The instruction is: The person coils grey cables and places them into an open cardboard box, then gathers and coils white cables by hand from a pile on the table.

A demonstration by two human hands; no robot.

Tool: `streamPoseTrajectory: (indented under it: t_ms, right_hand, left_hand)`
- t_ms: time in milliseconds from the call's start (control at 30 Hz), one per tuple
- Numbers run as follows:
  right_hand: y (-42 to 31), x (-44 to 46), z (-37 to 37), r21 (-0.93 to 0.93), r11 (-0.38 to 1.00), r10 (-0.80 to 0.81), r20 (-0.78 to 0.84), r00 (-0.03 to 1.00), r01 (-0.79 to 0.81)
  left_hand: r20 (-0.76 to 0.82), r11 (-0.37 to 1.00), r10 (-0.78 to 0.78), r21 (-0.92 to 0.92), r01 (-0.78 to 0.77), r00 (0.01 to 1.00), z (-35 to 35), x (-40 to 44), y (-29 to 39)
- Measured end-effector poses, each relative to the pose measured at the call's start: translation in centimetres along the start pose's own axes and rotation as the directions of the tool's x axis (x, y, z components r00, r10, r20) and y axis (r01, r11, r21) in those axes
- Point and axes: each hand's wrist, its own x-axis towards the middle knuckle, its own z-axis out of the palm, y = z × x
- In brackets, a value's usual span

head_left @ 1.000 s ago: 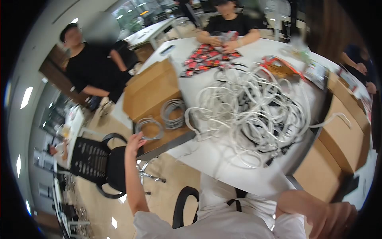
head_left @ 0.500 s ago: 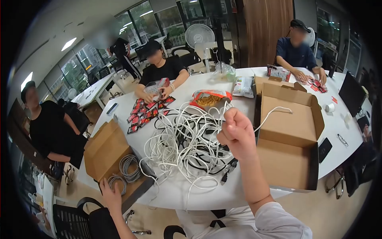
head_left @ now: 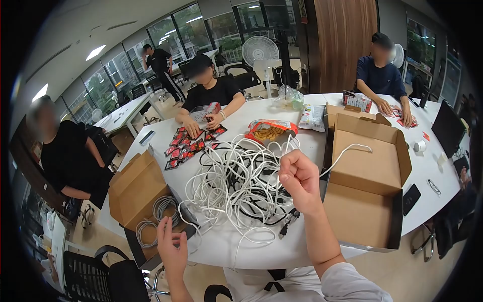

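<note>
My left hand (head_left: 172,246) is over the near edge of the left cardboard box (head_left: 132,194), its fingers apart and holding nothing. In that box lie two coils of grey cable (head_left: 165,209). My right hand (head_left: 300,180) is raised at the right side of a large tangle of white cables (head_left: 229,186), its fingers curled closed. White cable runs close behind its fingers; whether they grip any cable is hidden. Black cables with plugs (head_left: 284,230) lie among the white ones. A single white cable end (head_left: 358,146) reaches into the open right box (head_left: 363,211).
Across the table (head_left: 282,251) a person (head_left: 214,93) handles red packets (head_left: 185,147); another (head_left: 380,75) sits at the back right. One person (head_left: 70,161) is at the left. An orange snack bag (head_left: 271,132), a white packet (head_left: 313,119), a black chair (head_left: 88,274) and a monitor (head_left: 448,128) are around.
My left hand has moved right from the left box's outer side, with its fingers spread. My right hand came up from the lower right to the tangle and has since stayed nearly there.
</note>
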Motion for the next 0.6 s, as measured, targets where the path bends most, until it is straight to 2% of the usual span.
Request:
streamPoseTrajectory:
  t_ms: [200, 300, 400, 500, 600]
  right_hand:
    - [0.2, -0.2, 0.0, -0.043, 0.998, -0.049, -0.011, 0.999, 0.048]
    - [0.4, -0.3, -0.1, -0.065, 0.994, -0.086, 0.003, 0.996, 0.086]
    - [0.6, -0.3, -0.1, -0.1, 0.988, -0.12, -0.02, 0.993, 0.118]
    - [0.4, -0.4, -0.2, -0.162, 0.978, -0.143, -0.049, 0.989, 0.133]
    - [-0.1, -0.5, 0.0, -0.223, 0.965, -0.155, -0.079, 0.985, 0.134]
  left_hand:
    - [-0.087, 0.985, -0.112, -0.144, 0.099, 0.99, 3.6, -3.0, -0.8]
    - [0.084, 0.983, -0.159, -0.078, 0.166, 0.984, 5.9, -4.7, -1.0]
    - [0.293, 0.994, -0.093, -0.034, 0.107, 0.952, 6.8, -5.9, -1.6]
    - [0.295, 0.998, -0.046, 0.044, 0.034, 0.954, 6.0, -6.0, -1.7]
    - [0.219, 0.996, -0.07, 0.077, 0.054, 0.973, 5.4, -5.8, -1.4]
